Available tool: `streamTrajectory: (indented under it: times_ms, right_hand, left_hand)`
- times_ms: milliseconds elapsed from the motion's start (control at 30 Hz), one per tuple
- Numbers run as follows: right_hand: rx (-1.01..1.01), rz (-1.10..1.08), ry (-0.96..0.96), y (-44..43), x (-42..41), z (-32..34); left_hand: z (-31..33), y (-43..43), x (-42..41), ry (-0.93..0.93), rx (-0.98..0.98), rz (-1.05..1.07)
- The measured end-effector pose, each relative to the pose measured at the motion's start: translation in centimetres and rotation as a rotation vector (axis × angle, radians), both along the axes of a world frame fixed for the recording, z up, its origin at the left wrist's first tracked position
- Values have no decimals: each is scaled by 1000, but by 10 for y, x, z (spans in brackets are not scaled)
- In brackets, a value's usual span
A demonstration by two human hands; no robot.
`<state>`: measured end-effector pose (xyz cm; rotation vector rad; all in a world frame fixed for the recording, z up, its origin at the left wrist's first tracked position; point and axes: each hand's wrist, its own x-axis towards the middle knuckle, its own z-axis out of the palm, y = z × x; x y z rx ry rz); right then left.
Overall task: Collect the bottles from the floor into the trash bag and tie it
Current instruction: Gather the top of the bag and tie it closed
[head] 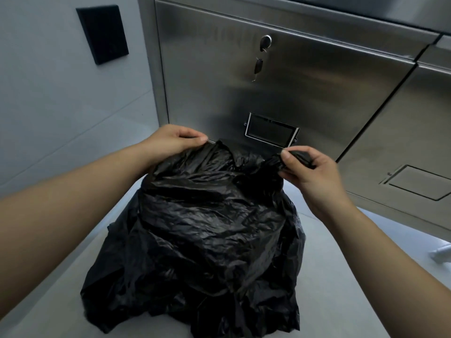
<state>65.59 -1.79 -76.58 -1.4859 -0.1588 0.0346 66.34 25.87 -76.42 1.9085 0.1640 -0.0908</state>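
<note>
A bulging black trash bag (210,228) stands on the pale floor in the middle of the head view. My left hand (170,140) pinches the bag's top edge at its upper left. My right hand (310,172) grips a bunched, twisted piece of the bag's rim at the upper right. The two held parts are apart, and the rim sags between them. Whatever is inside the bag is hidden by the plastic. At the right edge a clear object (441,252) lies on the floor; it is too cut off to tell if it is a bottle.
A stainless steel cabinet (305,89) stands right behind the bag, with a key hanging from its lock (265,42) and a label holder (271,130). A grey wall with a black panel (102,34) runs along the left. Pale floor (341,276) surrounds the bag.
</note>
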Motion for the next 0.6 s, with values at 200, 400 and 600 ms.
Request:
streamTrajectory:
  times_ms: [200, 400, 600]
  right_hand:
    - [-32, 71, 109, 8, -7, -9]
    - [-70, 130, 164, 1, -9, -17]
    - [-253, 156, 169, -18, -10, -27]
  left_hand:
    - [-5, -25, -11, 41, -131, -50]
    - [-14, -42, -13, 71, 20, -108]
    - [-26, -55, -18, 33, 171, -185]
